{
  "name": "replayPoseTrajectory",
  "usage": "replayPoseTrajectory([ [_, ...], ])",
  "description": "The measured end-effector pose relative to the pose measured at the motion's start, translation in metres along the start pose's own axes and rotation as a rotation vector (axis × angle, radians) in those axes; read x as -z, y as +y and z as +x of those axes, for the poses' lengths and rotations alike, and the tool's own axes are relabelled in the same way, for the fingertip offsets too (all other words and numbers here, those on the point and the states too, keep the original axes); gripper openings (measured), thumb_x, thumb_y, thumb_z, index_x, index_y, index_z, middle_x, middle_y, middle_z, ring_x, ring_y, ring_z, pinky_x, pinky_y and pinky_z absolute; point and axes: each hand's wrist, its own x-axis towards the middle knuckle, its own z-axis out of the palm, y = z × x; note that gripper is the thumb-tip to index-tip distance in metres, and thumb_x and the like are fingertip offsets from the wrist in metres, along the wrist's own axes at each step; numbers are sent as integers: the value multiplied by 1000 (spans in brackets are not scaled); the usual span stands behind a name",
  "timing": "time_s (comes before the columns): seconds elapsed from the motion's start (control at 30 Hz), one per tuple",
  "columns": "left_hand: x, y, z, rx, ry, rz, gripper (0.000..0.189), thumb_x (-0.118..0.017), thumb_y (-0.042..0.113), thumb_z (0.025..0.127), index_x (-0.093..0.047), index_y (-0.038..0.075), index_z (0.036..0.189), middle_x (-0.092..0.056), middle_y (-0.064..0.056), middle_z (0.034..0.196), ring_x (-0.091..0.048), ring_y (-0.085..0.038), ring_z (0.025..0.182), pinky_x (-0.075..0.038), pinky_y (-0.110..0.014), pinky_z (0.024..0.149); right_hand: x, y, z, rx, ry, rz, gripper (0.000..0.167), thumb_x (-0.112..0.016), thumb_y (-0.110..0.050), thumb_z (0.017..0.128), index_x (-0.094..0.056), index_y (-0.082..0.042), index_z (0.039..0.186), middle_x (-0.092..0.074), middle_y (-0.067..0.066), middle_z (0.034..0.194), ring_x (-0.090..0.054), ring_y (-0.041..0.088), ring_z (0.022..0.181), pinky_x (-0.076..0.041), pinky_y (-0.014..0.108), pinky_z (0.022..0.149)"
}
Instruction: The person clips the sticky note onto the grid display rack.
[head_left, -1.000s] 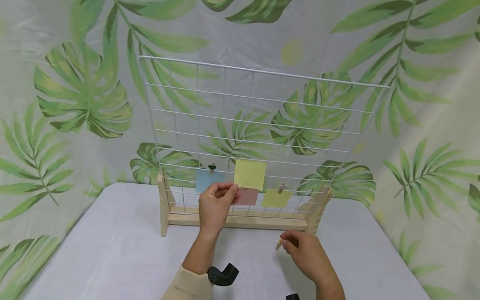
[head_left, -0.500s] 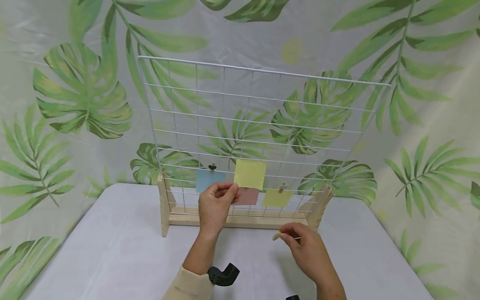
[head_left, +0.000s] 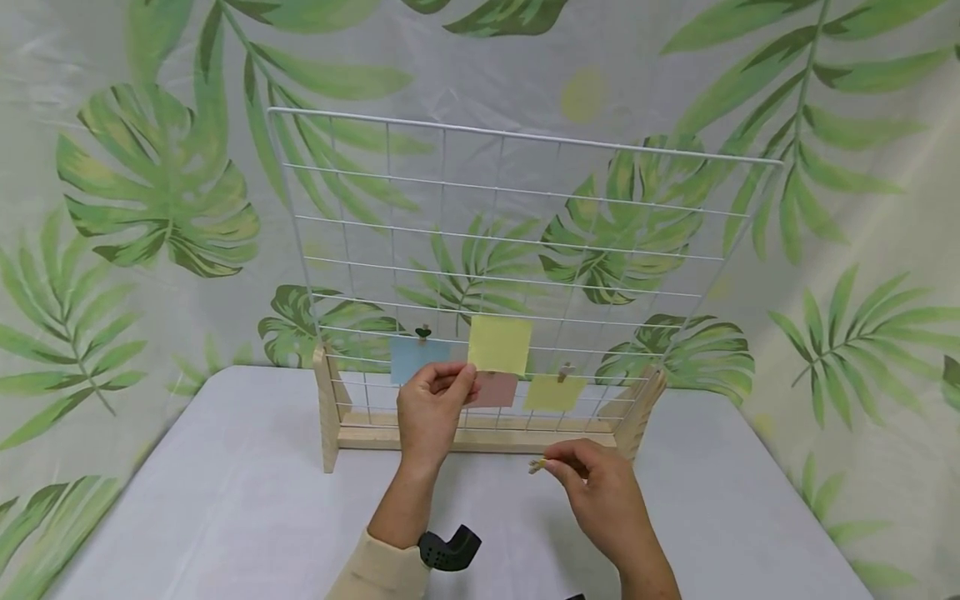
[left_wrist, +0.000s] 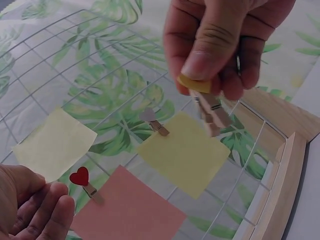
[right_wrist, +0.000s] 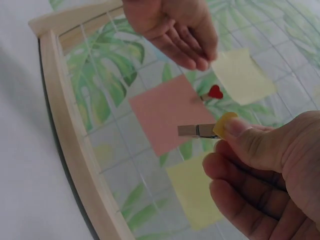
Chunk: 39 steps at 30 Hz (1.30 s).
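My left hand [head_left: 433,410] pinches a pale yellow sticky note [head_left: 501,345] by its lower left corner, keeping it up in front of the wire grid [head_left: 495,242]. Between my right thumb and fingers sits a small wooden clothespin [right_wrist: 196,131] with a yellow ornament on its end. In the head view my right hand [head_left: 596,492] is low in front of the grid's base, to the right of the left hand. Clipped to the grid are a pink note [right_wrist: 165,115] with a red heart clothespin [left_wrist: 80,177], a second yellow note [head_left: 555,393] and a blue note [head_left: 411,357].
Wooden feet [head_left: 327,417] and a wooden bar [head_left: 525,442] carry the grid on a white-covered table [head_left: 225,500]. A leaf-patterned cloth [head_left: 165,183] hangs behind. A black wrist mount [head_left: 450,548] sits by the left sleeve [head_left: 382,568].
My right hand has moved left and slightly up with the clothespin, which has turned from pointing down to pointing left. The left hand stays in place with the yellow note.
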Motion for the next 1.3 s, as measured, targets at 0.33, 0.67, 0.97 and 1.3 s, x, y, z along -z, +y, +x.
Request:
replayPoseTrajectory([
  [0.33,-2,-1,0,-35,15,15,15,-77,12,91,-74,-1,99,-76,-21,88,-77,-22,76,-64,-27,70,-3,-6,-1,129,143,-42,18,-81,-7,84,-76,-22,91,-73,-12,87,-66,2,79,-56,25,69],
  [0.67,-1,0,0,-28,24,0,15,-78,11,91,-74,-2,98,-76,-21,89,-77,-25,77,-64,-28,70,-2,-23,8,254,307,-76,20,-83,1,80,-76,-15,90,-75,-7,86,-64,6,76,-54,24,65],
  [0.97,-2,-2,2,-44,18,0,15,-77,11,91,-73,-2,100,-76,-22,90,-77,-16,76,-64,-27,71,23,-62,59,355,365,-185,10,-76,-8,90,-77,-7,99,-76,7,92,-67,22,83,-56,39,68],
  [1.3,-4,0,-2,-43,6,-7,14,-76,11,92,-72,-1,99,-76,-21,89,-77,-23,80,-64,-28,73,34,-102,106,493,312,-269,13,-74,-17,93,-77,-6,99,-70,11,93,-59,25,75,-50,38,63],
])
